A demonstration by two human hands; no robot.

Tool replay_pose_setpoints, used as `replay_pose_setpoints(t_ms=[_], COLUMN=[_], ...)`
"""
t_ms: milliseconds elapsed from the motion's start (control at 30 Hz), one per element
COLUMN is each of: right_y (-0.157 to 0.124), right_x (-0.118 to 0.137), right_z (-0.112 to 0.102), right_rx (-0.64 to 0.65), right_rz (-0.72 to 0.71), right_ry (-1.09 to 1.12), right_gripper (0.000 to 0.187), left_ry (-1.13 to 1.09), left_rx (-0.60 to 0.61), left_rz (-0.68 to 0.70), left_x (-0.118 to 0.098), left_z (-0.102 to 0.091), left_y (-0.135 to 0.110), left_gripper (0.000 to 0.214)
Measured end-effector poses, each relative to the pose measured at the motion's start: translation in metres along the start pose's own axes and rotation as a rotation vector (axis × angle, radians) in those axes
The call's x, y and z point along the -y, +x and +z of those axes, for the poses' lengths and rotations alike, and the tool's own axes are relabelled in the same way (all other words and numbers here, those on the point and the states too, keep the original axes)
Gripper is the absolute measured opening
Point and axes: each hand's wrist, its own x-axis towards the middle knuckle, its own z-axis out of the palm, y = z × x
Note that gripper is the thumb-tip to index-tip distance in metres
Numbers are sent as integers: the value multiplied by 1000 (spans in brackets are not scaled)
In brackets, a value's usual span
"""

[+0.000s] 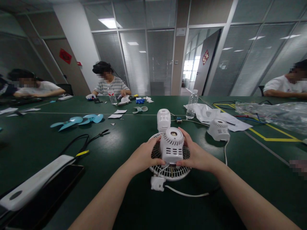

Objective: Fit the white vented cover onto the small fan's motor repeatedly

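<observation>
A white vented fan motor housing is held between my two hands, above a round white fan grille. My left hand wraps its left side, thumb near the lower front edge. On the other side my right hand grips it the same way. Whether the housing rests on the grille I cannot tell. Just behind stands a second white housing. A third white housing lies to the right with a cord. In front of the grille is a white square piece beside a white cable.
Left are a white power strip, a dark phone and blue fan blades. A water bottle, white paper and clear plastic wrap lie right of centre. A co-worker sits across the table; others sit at both sides.
</observation>
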Motion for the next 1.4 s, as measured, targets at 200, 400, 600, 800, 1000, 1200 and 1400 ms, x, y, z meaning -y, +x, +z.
replay_pose_setpoints(t_ms=[200, 400, 600, 800, 1000, 1200, 1400], right_y=[1, -1, -3, 1, 2, 1, 0], right_x=[2, -9, -15, -25, -19, -16, -17], right_z=[-3, -7, -7, -7, 2, 13, 13], right_rx=[49, 109, 135, -6, -35, -138, -155], right_rz=[28, -15, -1, -118, -202, -174, -198], right_ry=[-17, 57, 118, 116, 114, 15, 6], right_gripper=[130, 133, 142, 127, 122, 118, 112], left_ry=[31, 62, 135, 94, -49, -130, -144], left_rx=[24, 50, 55, -96, -127, -100, -86], left_rz=[-31, -26, 19, 34, 89, 106, 106], left_x=[-2, -4, -4, 0, 0, 2, 4], left_z=[-2, -4, -6, -5, 0, 1, 2], left_y=[-1, -3, -4, -5, -5, -6, -5], left_gripper=[89, 85, 82, 96, 100, 99, 97])
